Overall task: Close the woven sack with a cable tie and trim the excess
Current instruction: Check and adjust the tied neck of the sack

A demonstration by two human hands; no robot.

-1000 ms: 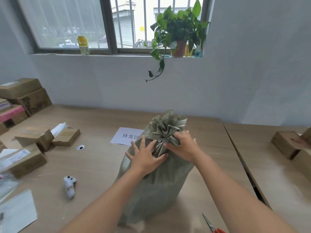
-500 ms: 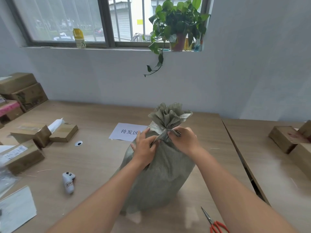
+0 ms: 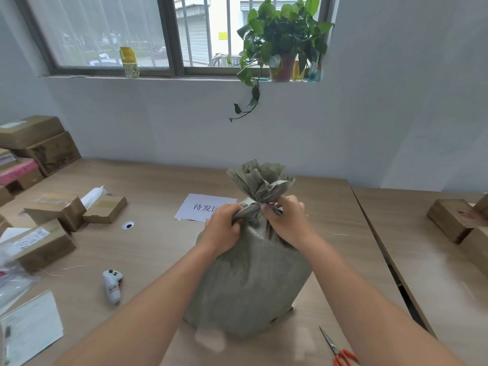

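On the far left of the wooden table, cardboard boxes are stacked, with a small white gadget lying nearer the middle. At table centre the green woven sack is stood upright, its gathered neck gripped by the left hand with fingers curled round it and pinched from the other side by the right hand; whether a cable tie is on the neck cannot be told. Red-handled scissors are lain flat on the table to the sack's lower right, untouched.
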